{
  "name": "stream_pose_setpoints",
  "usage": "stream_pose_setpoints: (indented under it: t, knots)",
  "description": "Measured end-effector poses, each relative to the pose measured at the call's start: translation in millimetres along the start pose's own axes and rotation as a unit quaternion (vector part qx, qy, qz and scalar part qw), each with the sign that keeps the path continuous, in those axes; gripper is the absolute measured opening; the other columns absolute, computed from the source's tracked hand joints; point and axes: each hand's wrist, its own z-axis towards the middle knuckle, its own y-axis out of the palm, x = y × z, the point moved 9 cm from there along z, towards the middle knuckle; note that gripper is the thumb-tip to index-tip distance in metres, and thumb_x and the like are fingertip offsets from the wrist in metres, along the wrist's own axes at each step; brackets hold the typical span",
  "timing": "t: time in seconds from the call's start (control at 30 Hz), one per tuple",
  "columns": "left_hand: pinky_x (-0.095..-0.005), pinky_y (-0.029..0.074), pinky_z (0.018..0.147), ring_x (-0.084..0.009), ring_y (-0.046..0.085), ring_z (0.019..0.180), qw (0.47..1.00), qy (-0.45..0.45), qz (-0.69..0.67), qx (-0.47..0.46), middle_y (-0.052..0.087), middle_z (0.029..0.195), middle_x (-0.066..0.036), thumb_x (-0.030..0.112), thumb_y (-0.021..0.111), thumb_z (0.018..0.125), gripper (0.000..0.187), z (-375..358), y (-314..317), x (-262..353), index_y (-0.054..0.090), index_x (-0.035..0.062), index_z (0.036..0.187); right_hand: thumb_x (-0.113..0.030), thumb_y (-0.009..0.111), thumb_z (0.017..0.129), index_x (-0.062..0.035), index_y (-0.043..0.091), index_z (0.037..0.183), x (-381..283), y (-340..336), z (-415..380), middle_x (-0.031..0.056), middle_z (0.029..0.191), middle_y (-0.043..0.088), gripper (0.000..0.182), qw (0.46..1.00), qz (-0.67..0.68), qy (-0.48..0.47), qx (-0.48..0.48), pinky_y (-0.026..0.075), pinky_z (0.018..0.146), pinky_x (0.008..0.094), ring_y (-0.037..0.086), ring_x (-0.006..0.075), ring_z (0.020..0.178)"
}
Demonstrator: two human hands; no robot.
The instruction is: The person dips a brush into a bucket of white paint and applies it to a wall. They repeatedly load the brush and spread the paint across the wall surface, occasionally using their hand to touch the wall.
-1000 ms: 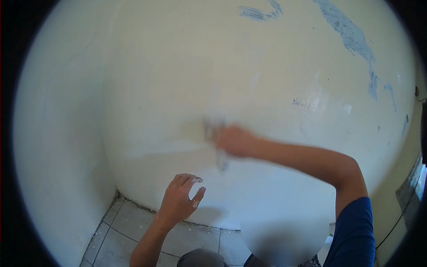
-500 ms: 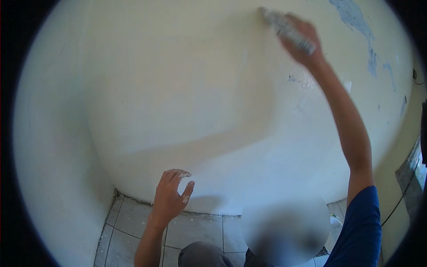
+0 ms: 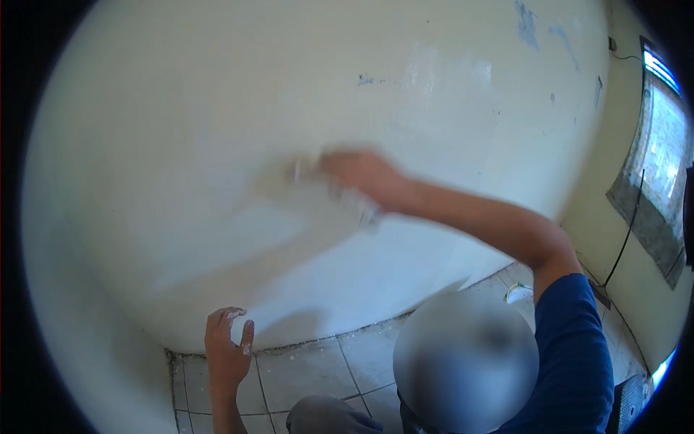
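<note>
My right hand [image 3: 365,177] is wrapped round a white-smeared hand tool [image 3: 354,206], held against or very near the pale wall [image 3: 217,94]. Motion blurs both, and I cannot make out the tool's exact kind. Low on the left, my left hand [image 3: 230,347] is raised in front of the wall's foot, thumb and fingers curved apart. White smears mark its fingertips, and nothing sits between them.
Grey floor tiles [image 3: 300,372] with white specks meet the wall below. Blue-grey bare patches [image 3: 528,25] show higher up. To the right are a curtained window [image 3: 665,130], a dark cable [image 3: 627,239] and a small round white item [image 3: 518,293] on the floor.
My right hand has swept down and left across the wall with the tool. My view has turned right, bringing the window in. My left hand keeps its curved pose.
</note>
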Motion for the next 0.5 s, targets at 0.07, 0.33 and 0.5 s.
stream_pose_setpoints:
  t: [0.07,0.33,0.5]
  knots:
    - [-0.0389,0.043,0.083,-0.0308,0.053,0.094,1.000,0.022,-0.007,0.010,0.058,0.095,-0.014,0.005,0.065,0.074,0.019,3.7,-3.5,6.0,0.058,0.0011,0.091,-0.013,0.061,0.068,-0.0106,0.053,0.116,53.2,-91.6,30.4,0.0149,0.101,0.059,0.048,0.985,-0.109,0.002,0.130,0.047,0.078,0.0417,0.056,0.0355,0.092]
    - [-0.0376,0.043,0.085,-0.0301,0.054,0.095,0.992,0.126,-0.020,0.025,0.060,0.096,-0.014,0.009,0.066,0.074,0.021,47.6,-1.0,71.7,0.059,0.0021,0.093,-0.011,0.055,0.075,-0.0071,0.053,0.117,57.9,-81.8,62.6,0.0159,0.112,0.057,0.043,0.973,-0.202,0.062,0.091,0.042,0.092,0.0392,0.054,0.0323,0.105]
    - [-0.0384,0.043,0.085,-0.0312,0.053,0.096,0.993,0.119,0.000,0.017,0.059,0.097,-0.014,0.011,0.065,0.075,0.020,42.0,-3.4,76.4,0.059,0.0005,0.092,-0.010,0.050,0.080,-0.0075,0.051,0.109,-92.9,110.0,-65.3,0.0150,0.105,0.055,0.030,0.965,-0.027,-0.057,-0.256,0.052,0.068,0.0395,0.058,0.0286,0.095]
